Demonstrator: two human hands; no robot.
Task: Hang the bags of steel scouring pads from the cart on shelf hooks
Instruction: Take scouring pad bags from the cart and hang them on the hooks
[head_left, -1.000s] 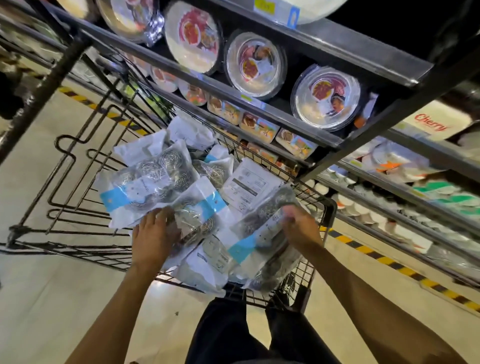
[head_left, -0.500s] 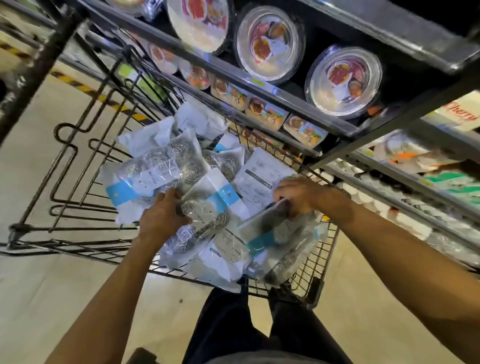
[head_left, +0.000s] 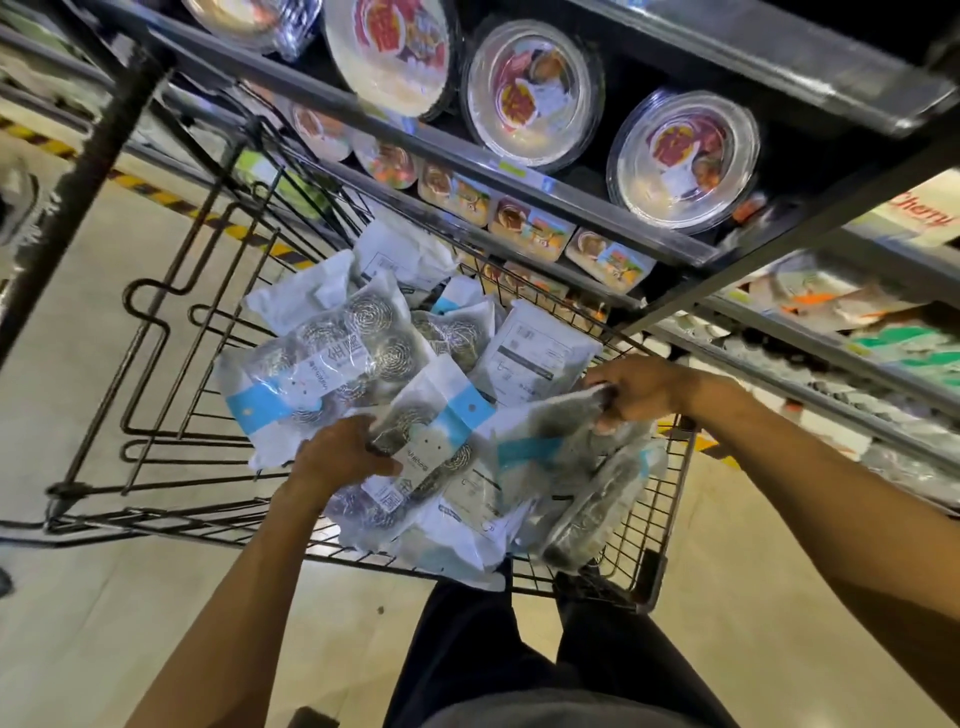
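Observation:
Several clear bags of steel scouring pads with white and blue labels lie heaped in a black wire cart (head_left: 156, 415). My left hand (head_left: 337, 457) grips the edge of one bag (head_left: 431, 441) in the middle of the heap. My right hand (head_left: 639, 389) pinches the top edge of another bag (head_left: 571, 467), lifting it at the cart's right side so it hangs down from my fingers. A large bag (head_left: 322, 369) lies face up at the left of the pile. No shelf hooks are visible.
Dark metal shelves (head_left: 519, 176) run diagonally above and right of the cart, holding round clear-lidded bowl sets (head_left: 680, 161) and small boxed goods (head_left: 530, 228). A black upright post (head_left: 78, 171) stands at the left. Yellow-black floor tape runs along the shelf base. My legs stand behind the cart.
My right hand has risen and drawn its bag up by the top edge. My left hand has shifted right onto the middle bag. The view has moved closer to the shelves.

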